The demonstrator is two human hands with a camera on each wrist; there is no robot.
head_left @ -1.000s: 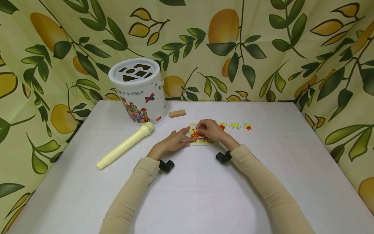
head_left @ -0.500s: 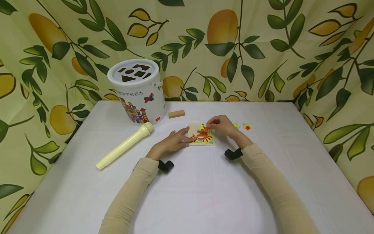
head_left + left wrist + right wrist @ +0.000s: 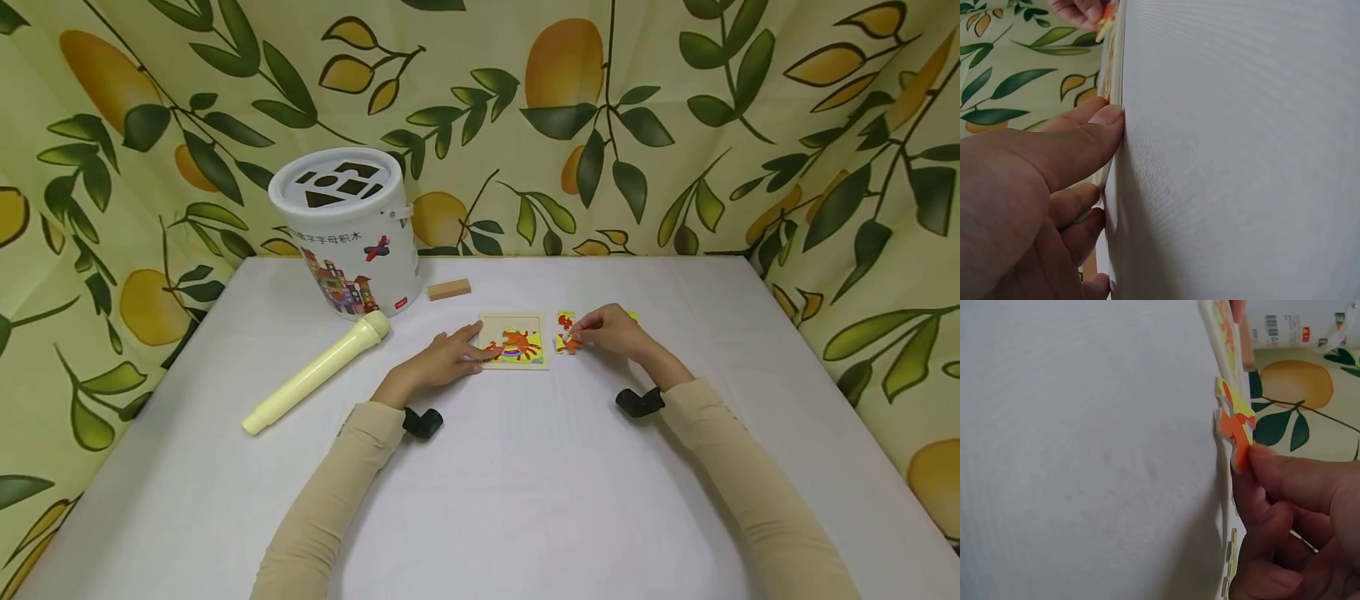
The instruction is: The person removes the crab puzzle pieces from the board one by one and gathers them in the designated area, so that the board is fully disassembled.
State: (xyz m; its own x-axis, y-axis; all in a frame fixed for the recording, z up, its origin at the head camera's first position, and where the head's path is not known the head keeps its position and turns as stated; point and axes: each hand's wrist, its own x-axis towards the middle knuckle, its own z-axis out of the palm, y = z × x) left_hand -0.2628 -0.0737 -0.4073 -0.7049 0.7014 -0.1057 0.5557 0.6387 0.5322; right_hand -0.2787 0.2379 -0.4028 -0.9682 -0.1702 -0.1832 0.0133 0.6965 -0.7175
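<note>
In the head view, a small wooden jigsaw board (image 3: pixel 513 321) lies flat, with bright pieces along its lower part and bare wood above. My left hand (image 3: pixel 444 358) rests at its left side, fingers extended and touching the frame; the left wrist view shows the thumb (image 3: pixel 1094 140) along the frame's edge. To the right of the board, my right hand (image 3: pixel 618 332) pinches a yellow-and-orange jigsaw piece (image 3: pixel 1235 428) between thumb and finger, tilted, close to the tablecloth. Just behind it lies another red-and-yellow piece (image 3: pixel 566 317). A further piece (image 3: pixel 634 316) is mostly hidden by the right hand.
A white bucket (image 3: pixel 348 242) with shape holes in its lid stands at the back left. A cream microphone-shaped stick (image 3: pixel 315 375) lies before it. A small wooden block (image 3: pixel 449 289) sits behind the board. A patterned curtain (image 3: pixel 480 125) hangs behind the white-covered table (image 3: pixel 510 500).
My right hand has moved from over the board to its right, carrying a jigsaw piece off the board's upper part. My left hand stays at the board's left side.
</note>
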